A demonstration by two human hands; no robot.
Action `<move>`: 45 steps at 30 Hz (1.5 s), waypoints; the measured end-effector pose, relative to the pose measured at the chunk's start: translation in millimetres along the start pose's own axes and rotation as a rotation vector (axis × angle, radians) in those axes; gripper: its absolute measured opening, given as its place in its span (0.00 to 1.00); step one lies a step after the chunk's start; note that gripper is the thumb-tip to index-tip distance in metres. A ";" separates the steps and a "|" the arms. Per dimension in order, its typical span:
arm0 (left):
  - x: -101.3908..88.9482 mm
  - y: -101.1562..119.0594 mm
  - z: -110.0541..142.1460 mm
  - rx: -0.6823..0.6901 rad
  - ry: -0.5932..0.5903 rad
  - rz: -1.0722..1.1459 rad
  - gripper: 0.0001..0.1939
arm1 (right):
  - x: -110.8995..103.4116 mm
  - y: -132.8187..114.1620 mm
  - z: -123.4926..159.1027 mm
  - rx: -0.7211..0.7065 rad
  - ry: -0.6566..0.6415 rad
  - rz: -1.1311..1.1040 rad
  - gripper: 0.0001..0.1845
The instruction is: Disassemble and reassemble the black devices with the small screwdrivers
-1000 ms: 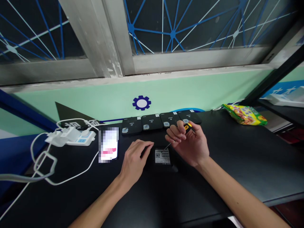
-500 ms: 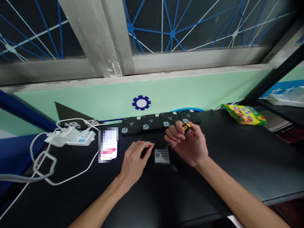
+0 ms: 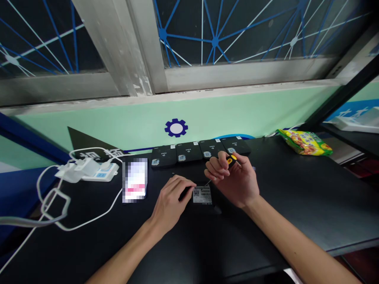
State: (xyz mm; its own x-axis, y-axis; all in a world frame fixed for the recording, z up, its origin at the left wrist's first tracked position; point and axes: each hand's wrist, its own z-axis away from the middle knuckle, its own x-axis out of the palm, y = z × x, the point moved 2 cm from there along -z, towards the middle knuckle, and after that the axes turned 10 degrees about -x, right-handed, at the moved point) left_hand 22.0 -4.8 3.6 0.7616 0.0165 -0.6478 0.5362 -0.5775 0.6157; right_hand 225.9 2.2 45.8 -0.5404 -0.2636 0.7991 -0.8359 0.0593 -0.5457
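Note:
A small black device with a white printed label (image 3: 202, 195) lies flat on the black table in front of me. My right hand (image 3: 238, 181) is closed around a screwdriver (image 3: 231, 159) with a black and yellow handle. Its thin shaft slants down to the left, and the tip is by the label's upper edge. At the device's upper left, my left hand (image 3: 173, 197) has its thumb and forefinger pinched together. Whatever is between those fingertips, if anything, is too small to make out.
Several flat black boxes (image 3: 164, 156) stand in a row along the wall. To the left are a phone (image 3: 135, 180) with a lit screen and a white power strip (image 3: 102, 172) with plugs and looping cables. A yellow-green snack bag (image 3: 306, 142) lies at the back right.
My left fingertips have moved slightly right and down, closer to the screwdriver's tip and over the label's upper left corner. The right hand has barely shifted.

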 end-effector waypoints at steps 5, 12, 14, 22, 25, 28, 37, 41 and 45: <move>-0.1 3.1 0.0 0.029 0.020 -0.017 0.09 | 0.5 1.1 0.5 0.008 -0.016 -0.010 0.22; -11.7 -3.5 -2.6 -0.040 0.202 -0.140 0.09 | -0.5 1.3 0.1 0.014 -0.022 -0.004 0.22; -17.0 -10.2 -4.7 -0.115 0.283 -0.179 0.08 | -1.0 1.5 -0.1 0.016 -0.021 -0.003 0.22; -24.1 -37.6 -7.9 -0.304 0.308 -0.309 0.10 | 0.7 0.8 -0.8 0.016 -0.018 0.009 0.21; -22.7 -44.0 -6.7 -0.328 0.255 -0.319 0.14 | 2.0 0.2 -0.4 0.019 -0.011 0.008 0.21; -21.1 -47.0 -6.6 -0.316 0.245 -0.307 0.15 | 2.1 0.0 0.2 0.017 -0.006 0.013 0.21; -18.0 -49.4 -8.9 -0.365 0.228 -0.298 0.15 | 1.8 -0.1 -0.2 0.024 0.002 0.021 0.21; -16.9 -48.9 -8.1 -0.337 0.224 -0.330 0.15 | 3.2 -0.9 0.6 0.026 -0.005 0.024 0.21; -16.7 -48.8 -8.4 -0.355 0.222 -0.324 0.15 | 2.8 -1.0 0.7 0.026 0.005 0.039 0.21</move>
State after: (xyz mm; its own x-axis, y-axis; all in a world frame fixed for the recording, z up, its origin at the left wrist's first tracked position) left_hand -13.9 29.9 -11.9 0.5746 0.3426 -0.7433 0.8177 -0.2024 0.5389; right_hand 225.3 0.8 48.4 -0.5734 -0.2568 0.7780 -0.8112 0.0447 -0.5831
